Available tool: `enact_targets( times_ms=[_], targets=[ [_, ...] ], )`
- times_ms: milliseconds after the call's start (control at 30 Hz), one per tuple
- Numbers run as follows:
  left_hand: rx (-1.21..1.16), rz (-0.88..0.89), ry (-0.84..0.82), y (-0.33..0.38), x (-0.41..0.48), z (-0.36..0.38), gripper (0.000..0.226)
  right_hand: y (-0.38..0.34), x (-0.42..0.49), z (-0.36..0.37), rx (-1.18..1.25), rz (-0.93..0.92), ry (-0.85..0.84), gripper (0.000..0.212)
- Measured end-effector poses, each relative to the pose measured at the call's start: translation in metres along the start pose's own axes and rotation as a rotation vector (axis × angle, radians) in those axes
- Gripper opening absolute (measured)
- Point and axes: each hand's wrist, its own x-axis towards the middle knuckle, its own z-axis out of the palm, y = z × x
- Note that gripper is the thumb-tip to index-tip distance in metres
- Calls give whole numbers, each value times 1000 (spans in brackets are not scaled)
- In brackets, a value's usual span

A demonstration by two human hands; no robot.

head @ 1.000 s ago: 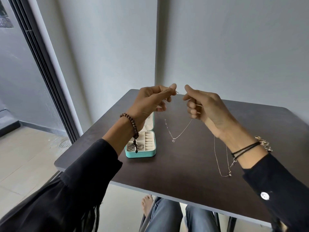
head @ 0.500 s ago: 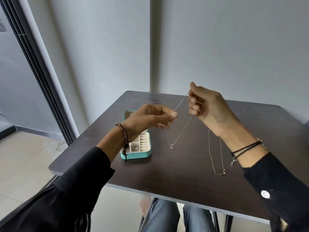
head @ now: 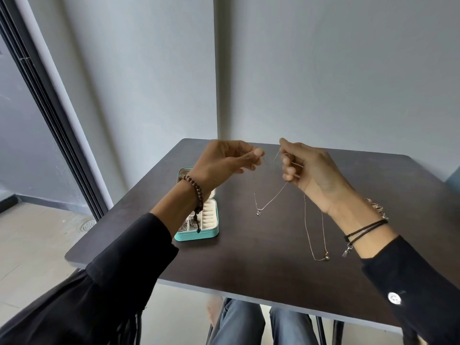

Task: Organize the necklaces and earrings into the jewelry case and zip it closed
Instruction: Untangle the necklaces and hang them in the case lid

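Left hand [head: 224,163] and right hand [head: 313,173] each have a pinch grip on the thin necklace [head: 258,213] over the worktop [head: 249,257]; left wrist [head: 184,192] half-hides the open case [head: 199,235] by the left edge.

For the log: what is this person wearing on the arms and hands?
Both arms are in long black sleeves: the left sleeve is plain, the right sleeve has a small round white mark. At the left hand, the wrist wears a brown beaded bracelet with a dark tassel. At the right hand, the wrist wears thin dark cords with a metal charm, plus a silvery chain bracelet.
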Motion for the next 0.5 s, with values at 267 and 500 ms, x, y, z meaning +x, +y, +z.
enact_targets(
  times_ms=[267,500],
  targets=[
    [0,65,-23,21,5,15,23,-2,-7,-1,-79,-52,-72,28],
    [-31,59,-23,28,-2,18,25,-6,-18,-3,-139,-92,-98,23]
  ],
)
